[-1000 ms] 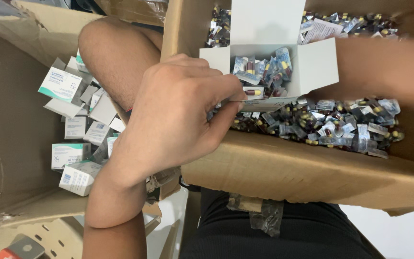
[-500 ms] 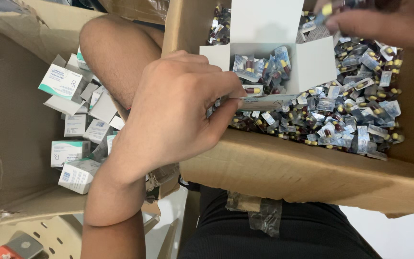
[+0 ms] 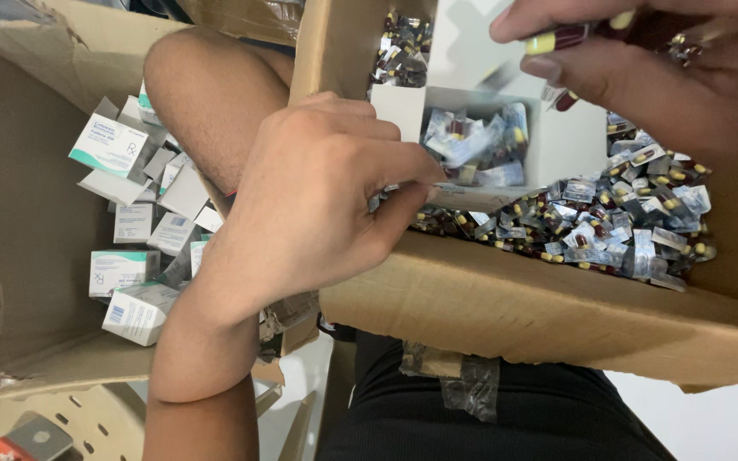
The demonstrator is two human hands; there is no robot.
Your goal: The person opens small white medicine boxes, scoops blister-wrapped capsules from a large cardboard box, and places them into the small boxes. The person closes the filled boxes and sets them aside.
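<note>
Furthest left of the small white carton lies an open brown cardboard box holding a heap of closed white-and-teal medicine cartons, with a bare knee rising between that box and the carton. The left hand comes next, its fingers curled tight and pinching the carton's near edge, so it steadies the carton and holds nothing else. The carton stands open, top flaps up, inside a second brown cardboard box, already crammed with foil-sealed capsule strips. Above and right of the carton, the right hand is closed around a bunch of red-and-yellow capsule strips, gripped between thumb and fingers. The carton looks nearly full, so a further bunch could spill over its rim or crumple; the one-edged pinch might also let the carton tip, and the raised flaps narrow the opening. Below and right of the carton, loose strips cover the big box's floor, crowding the carton's sides. Nearer the body than the carton, black shorts and a scrap of clear tape show under the box wall
</note>
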